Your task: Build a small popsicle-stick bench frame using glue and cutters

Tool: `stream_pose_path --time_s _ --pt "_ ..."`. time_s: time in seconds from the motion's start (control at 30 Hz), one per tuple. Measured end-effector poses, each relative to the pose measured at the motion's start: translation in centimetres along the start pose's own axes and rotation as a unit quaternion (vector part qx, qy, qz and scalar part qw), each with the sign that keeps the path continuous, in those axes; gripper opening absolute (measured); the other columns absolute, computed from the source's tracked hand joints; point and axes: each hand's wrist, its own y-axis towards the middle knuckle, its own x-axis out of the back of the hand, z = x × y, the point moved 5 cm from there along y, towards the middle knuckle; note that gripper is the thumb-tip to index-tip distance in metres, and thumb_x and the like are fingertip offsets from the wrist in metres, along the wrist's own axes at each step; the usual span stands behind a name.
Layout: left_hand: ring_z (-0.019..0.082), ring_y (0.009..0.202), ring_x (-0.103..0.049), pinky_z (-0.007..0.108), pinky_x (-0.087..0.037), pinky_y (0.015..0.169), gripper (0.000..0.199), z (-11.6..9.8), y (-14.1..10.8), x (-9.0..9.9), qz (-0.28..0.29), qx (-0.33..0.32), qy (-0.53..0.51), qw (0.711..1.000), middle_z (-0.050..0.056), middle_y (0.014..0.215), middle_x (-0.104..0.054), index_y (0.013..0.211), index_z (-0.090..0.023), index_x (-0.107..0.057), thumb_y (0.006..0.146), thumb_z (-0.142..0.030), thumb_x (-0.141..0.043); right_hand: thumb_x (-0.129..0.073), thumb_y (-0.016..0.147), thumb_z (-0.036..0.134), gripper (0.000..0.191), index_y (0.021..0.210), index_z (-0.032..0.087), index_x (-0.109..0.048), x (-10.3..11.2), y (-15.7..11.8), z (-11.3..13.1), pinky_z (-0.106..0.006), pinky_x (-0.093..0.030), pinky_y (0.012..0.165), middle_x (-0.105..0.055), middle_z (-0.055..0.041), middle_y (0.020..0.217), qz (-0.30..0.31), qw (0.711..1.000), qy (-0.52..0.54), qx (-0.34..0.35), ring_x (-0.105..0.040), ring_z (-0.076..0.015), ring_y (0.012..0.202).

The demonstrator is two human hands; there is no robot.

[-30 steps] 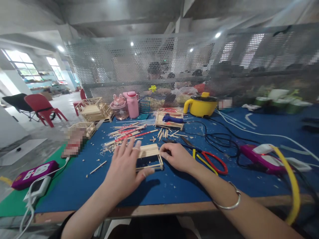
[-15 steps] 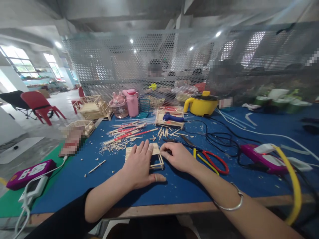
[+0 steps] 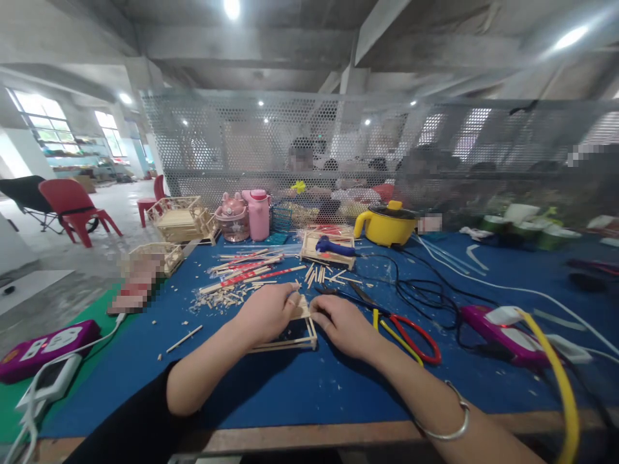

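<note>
A small wooden stick frame with a slatted part and open rails is on the blue tabletop in front of me. My left hand is closed over its left and far side, fingers curled and partly hidden. At its right far corner my right hand has thumb and fingers pinched on the edge. Beside the right hand lie tools with red handles and yellow handles. Short cut sticks are scattered just beyond the hands.
A blue glue gun rests on another wooden piece. Behind stand a yellow pot and a pink jug. Black cables and a purple power strip lie right. A mesh screen closes the back.
My left hand has gone from lying flat across the frame to gripping its far side, fingers curled. The frame is tilted, its near rail uncovered. The right hand stays by the corner.
</note>
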Motion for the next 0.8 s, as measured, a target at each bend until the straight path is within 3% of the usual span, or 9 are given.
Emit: stream_pose_path --time_s 0.1,0.23,0.33,0.47,0.8 --pt "0.023 0.098 -0.062 0.034 -0.047 0.082 0.033 0.3 -0.4 0.2 -0.105 -0.004 0.02 0.994 0.009 0.104 -0.069 0.112 -0.018 -0.059 0.088 -0.02 -0.038 -0.046 0.09 0.02 0.013 0.081 0.019 -0.056 0.6 0.0 0.0 -0.028 -0.041 0.07 -0.062 -0.0044 0.081 -0.022 0.999 -0.007 0.035 -0.054 -0.0171 0.076" --pt "0.023 0.099 -0.059 0.038 -0.044 0.089 0.029 -1.3 -1.6 0.2 -0.173 -0.107 0.085 0.975 0.009 0.105 -0.067 0.107 -0.016 -0.061 0.09 -0.027 -0.04 -0.04 0.093 0.025 0.018 0.083 0.018 -0.054 1.9 -0.2 0.7 -0.032 -0.041 0.074 -0.06 -0.0062 0.081 -0.108 0.988 -0.044 0.098 -0.05 -0.019 0.078" --pt "0.021 0.088 -0.06 0.039 -0.044 0.087 0.029 -2.3 -1.9 -0.4 -0.141 -0.126 0.116 0.975 0.006 0.091 -0.068 0.092 -0.018 -0.063 0.092 -0.029 -0.037 -0.038 0.094 0.025 0.019 0.085 0.018 -0.054 2.2 -0.5 1.7 -0.033 -0.04 0.074 -0.059 -0.0076 0.081 -0.158 0.973 -0.08 0.145 -0.049 -0.02 0.078" --pt "0.019 0.074 -0.06 0.031 -0.046 0.068 0.031 -2.1 -1.7 -1.2 -0.104 -0.072 0.114 0.985 0.005 0.078 -0.064 0.081 -0.018 -0.06 0.094 -0.027 -0.033 -0.037 0.094 0.022 0.02 0.088 0.017 -0.055 1.7 -0.8 2.5 -0.034 -0.039 0.074 -0.059 -0.0087 0.083 -0.177 0.962 -0.108 0.176 -0.048 -0.0206 0.078" --pt "0.017 0.072 -0.06 0.026 -0.041 0.062 0.031 -1.8 -1.8 -1.4 -0.053 -0.061 0.074 0.994 0.004 0.079 -0.064 0.08 -0.019 -0.059 0.094 -0.029 -0.032 -0.036 0.094 0.023 0.022 0.094 0.017 -0.057 1.2 -0.9 2.4 -0.036 -0.041 0.076 -0.062 -0.0103 0.087 -0.137 0.97 -0.065 0.19 -0.051 -0.0218 0.082"
